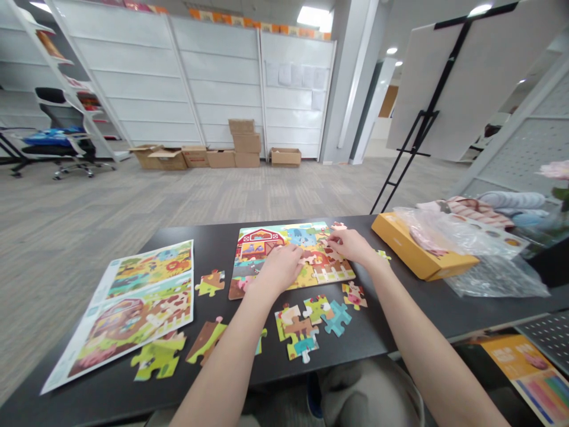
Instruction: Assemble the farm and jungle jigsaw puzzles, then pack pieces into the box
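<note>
A farm-scene jigsaw puzzle (256, 249), with a red barn and a white fence, lies in its board on the black table. My left hand (281, 268) rests on the middle of it, fingers stretched over the pieces. At the board's right edge my right hand (349, 244) has its fingertips pinched on a puzzle piece, mostly hidden by the fingers. Loose pieces lie around the board: a pink-and-brown piece (354, 295), a blue piece (336, 318), a green piece (159, 357) and several others. The printed picture sheet (146, 308) lies to the left.
On the right of the table, a yellow box (402, 246) lies with clear plastic packaging (493, 276) over and beside it. Folded cloths (511, 204) are behind. A black easel stand (418, 130) rises beyond the table. Cardboard boxes (246, 145) line the far wall.
</note>
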`<state>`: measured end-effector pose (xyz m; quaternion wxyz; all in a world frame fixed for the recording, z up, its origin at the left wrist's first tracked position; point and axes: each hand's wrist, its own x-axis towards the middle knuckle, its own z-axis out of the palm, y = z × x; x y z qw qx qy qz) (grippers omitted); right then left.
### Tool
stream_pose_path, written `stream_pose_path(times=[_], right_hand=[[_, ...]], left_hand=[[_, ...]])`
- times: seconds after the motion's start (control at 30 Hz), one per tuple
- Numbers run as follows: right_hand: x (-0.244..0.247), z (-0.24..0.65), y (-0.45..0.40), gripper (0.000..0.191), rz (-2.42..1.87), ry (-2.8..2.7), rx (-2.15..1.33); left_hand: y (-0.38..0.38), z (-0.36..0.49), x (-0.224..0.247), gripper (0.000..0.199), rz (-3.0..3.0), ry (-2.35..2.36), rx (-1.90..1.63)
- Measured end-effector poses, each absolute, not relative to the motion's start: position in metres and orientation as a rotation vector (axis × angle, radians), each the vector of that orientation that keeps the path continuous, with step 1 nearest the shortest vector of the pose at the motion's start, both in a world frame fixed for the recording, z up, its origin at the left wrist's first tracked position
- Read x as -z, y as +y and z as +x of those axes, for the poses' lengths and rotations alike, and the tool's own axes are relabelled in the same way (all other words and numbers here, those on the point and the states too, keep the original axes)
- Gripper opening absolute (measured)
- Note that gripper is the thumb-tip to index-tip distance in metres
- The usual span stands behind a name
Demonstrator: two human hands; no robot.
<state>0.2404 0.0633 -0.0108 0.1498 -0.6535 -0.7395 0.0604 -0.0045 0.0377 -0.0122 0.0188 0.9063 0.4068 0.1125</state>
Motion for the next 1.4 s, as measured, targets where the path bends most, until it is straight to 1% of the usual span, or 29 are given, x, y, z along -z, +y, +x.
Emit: stream_pose_path(times=[0.6, 0.77, 0.87, 1.0, 1.1, 1.2, 1.4], right_hand=[[0.010, 0.243, 0.060, 0.021, -1.856, -2.121, -0.207], [0.011, 0.246, 0.061, 0.020, -1.793, -2.166, -0.173], [0.014, 0.249, 0.063, 0.019, -1.781, -2.168, -0.147], [0.015, 0.249, 0.064, 0.020, -1.791, -2.128, -0.133], [0.013, 0.247, 0.064, 0.021, -1.804, -2.124, -0.099], [0.012, 0.246, 0.064, 0.021, -1.808, -2.115, -0.082], [0.014, 0.246, 0.066, 0.022, -1.782, -2.088, -0.103]], left_hand=[[0.036, -0.005, 0.019, 0.037, 2.872, 1.278, -0.295], [0.031, -0.005, 0.013, 0.037, 2.848, 1.235, -0.334], [0.022, -0.009, 0.001, 0.036, 2.802, 1.226, -0.314], [0.001, -0.016, -0.023, 0.022, 2.630, 1.186, -0.147], [-0.015, -0.012, -0.035, 0.015, 2.610, 1.117, -0.147], [-0.028, 0.005, -0.032, 0.014, 2.712, 0.977, -0.199], [-0.037, 0.045, -0.008, 0.020, 2.912, 0.777, -0.284]])
